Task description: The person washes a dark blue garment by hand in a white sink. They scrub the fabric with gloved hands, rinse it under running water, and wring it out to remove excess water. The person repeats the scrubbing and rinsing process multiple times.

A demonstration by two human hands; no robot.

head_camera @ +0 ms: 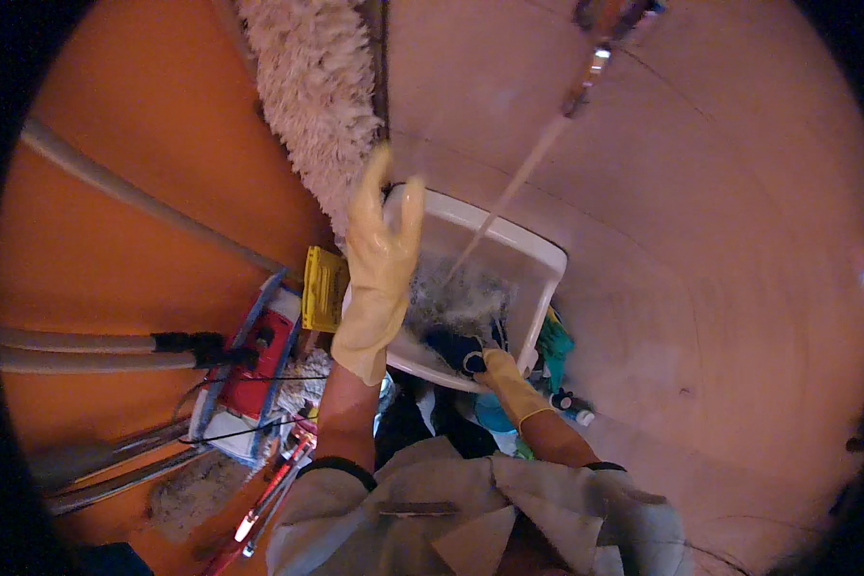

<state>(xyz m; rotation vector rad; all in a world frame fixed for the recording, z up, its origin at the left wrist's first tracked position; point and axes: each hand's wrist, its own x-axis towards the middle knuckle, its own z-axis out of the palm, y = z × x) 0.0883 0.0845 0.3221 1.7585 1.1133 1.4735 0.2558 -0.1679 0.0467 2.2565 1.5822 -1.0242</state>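
A white utility sink stands before me against the wall, with churned water in it. From the tap at the upper right, a stream of water falls into the basin. My left hand, in a pale yellow rubber glove, is raised over the sink's left side with its fingers apart and holds nothing. Gloved the same way, my right hand reaches over the front rim and grips a dark blue item with a pale ring at its near end. Blur hides what exactly that item is.
A shaggy pale mop head hangs behind the sink's left corner. Left of the basin are a yellow plastic piece, a red-and-white tool and several long handles. Green cloth and a small bottle are at the right.
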